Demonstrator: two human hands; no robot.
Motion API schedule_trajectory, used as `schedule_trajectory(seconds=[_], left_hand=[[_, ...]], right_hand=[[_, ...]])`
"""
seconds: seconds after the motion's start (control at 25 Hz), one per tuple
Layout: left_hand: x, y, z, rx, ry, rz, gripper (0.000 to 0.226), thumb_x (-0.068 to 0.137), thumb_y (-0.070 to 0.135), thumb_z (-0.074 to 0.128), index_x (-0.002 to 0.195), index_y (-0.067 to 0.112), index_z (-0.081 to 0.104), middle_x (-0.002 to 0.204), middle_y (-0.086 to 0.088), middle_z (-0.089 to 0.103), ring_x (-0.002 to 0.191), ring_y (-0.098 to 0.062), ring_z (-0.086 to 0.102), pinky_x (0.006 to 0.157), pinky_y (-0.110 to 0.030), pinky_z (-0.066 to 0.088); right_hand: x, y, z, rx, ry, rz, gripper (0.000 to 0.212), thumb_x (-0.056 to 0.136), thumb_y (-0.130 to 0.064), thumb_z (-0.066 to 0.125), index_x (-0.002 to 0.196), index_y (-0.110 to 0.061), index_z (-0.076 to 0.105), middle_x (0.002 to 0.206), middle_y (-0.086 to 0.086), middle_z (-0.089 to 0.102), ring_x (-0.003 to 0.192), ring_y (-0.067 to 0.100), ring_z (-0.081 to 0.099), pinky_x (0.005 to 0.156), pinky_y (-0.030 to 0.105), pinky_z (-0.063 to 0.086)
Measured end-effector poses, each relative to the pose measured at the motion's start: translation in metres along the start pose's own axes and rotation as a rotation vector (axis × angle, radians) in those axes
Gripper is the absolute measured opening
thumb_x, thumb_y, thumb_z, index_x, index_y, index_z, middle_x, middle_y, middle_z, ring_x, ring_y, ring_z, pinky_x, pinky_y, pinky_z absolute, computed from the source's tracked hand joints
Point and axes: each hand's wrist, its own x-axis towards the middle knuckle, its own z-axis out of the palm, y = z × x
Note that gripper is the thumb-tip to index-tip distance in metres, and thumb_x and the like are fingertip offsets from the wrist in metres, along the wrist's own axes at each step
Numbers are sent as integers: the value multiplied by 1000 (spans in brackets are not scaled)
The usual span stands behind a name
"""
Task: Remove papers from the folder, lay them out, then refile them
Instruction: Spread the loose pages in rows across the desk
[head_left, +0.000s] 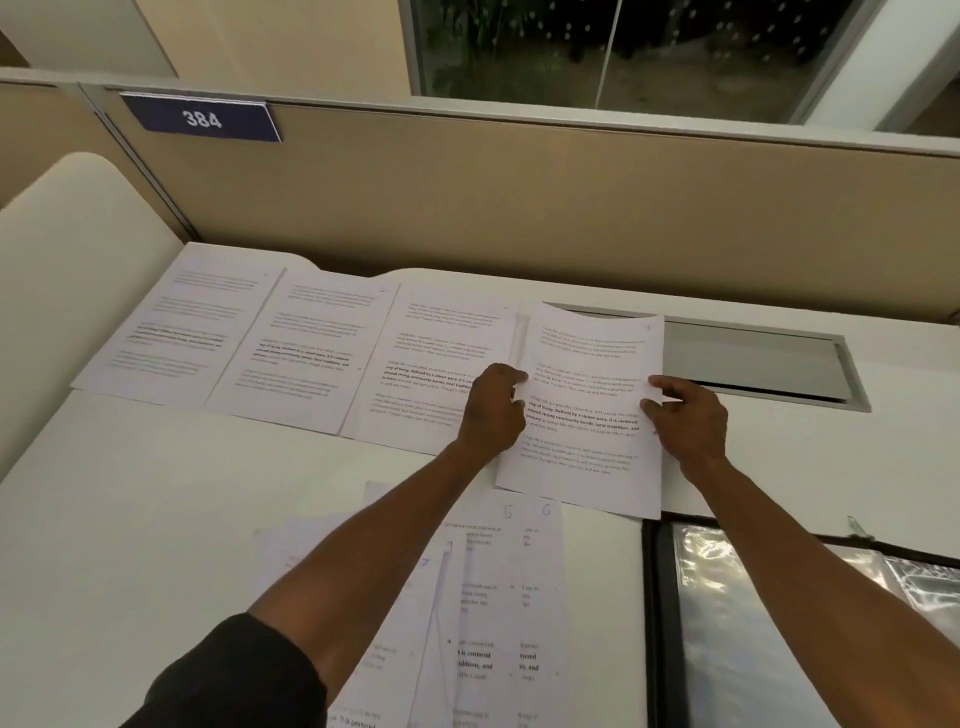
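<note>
Three printed sheets lie flat in a row along the far side of the white desk (156, 467), edge to edge: the first sheet (171, 322) at far left, the second sheet (306, 353) beside it, the third sheet (431, 364) next along. Above them on the beige partition (519, 197) hangs a dark blue plate reading 384 (202, 118). Moving right, the left hand (493, 405) comes in over the third sheet's right edge, fingers curled, thumb and fingertips pinching the left edge of a fourth sheet (587, 410). That page is lifted off the desk, its top corner curling, its upper part over the left end of a grey recessed cable tray (753, 364). On the far side of the page, the right hand (685, 415) pinches the right edge, fingers bent around the paper. Nearer the camera, under the left forearm, a loose pile of papers (498, 597) lies fanned out, handwritten numbers 5 and 6 showing on the top corners. At lower right, the open folder (660, 597) rests on the desk, black spine and glossy clear plastic sleeves (753, 623) catching the light, just below the held sheet.
</note>
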Motion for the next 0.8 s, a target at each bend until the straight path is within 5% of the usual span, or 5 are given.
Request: schedule_trajectory(seconds=[0.2, 0.48, 0.8], left_hand=[[-2, 1, 5, 133, -35, 47, 40, 94, 2, 59, 135, 1, 57, 153, -13, 41, 138, -28, 41, 117, -36, 33], [-2, -10, 14, 318, -79, 204, 41, 93, 30, 64, 127, 5, 65, 148, -8, 50, 149, -29, 21, 121, -46, 25], [-2, -20, 12, 300, -112, 212, 41, 93, 29, 65, 127, 6, 65, 144, -7, 55, 151, -27, 18, 121, -43, 24]], right_hand=[[5, 3, 9, -106, -61, -71, 52, 86, -18, 79, 135, -18, 62, 106, -1, 64, 89, 17, 61, 82, 30, 51], [14, 13, 14, -269, -88, -116, 66, 86, -22, 79, 145, -13, 52, 125, 15, 64, 94, 20, 56, 87, 29, 45], [13, 29, 17, -352, -52, -224, 63, 81, -30, 83, 136, -10, 59, 147, 15, 50, 130, 36, 50, 111, 51, 40]])
